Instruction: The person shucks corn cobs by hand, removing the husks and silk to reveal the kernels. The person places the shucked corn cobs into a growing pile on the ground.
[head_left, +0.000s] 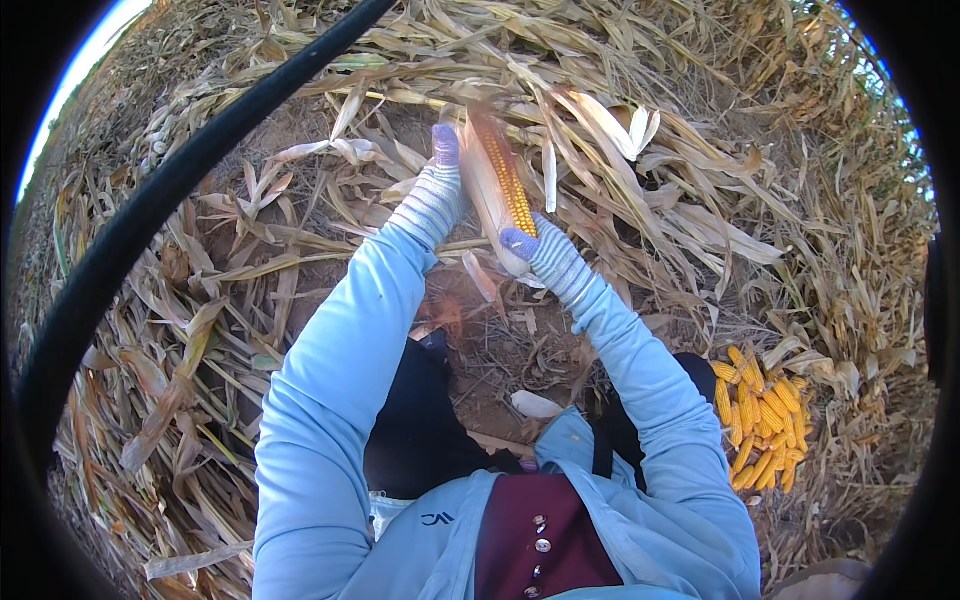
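A partly husked ear of corn (504, 172) is held up before me, tilted, its tip pointing away. Yellow kernels show along its right side, and pale husk (484, 199) still wraps the left. My left hand (439, 191), in a striped knit glove, grips the husk near the upper end; its fingers are mostly hidden behind it. At the lower end, my right hand (553, 255) in a matching glove is closed around the base, thumb across the front. Reddish silk near the tip is blurred.
A heap of husked yellow corn ears (765, 420) lies on the ground at my right. Dry stalks and leaves (637, 202) cover the soil ahead and at left. A pale husked-off piece (535, 404) lies between my legs. A dark bar (187, 157) crosses the upper left.
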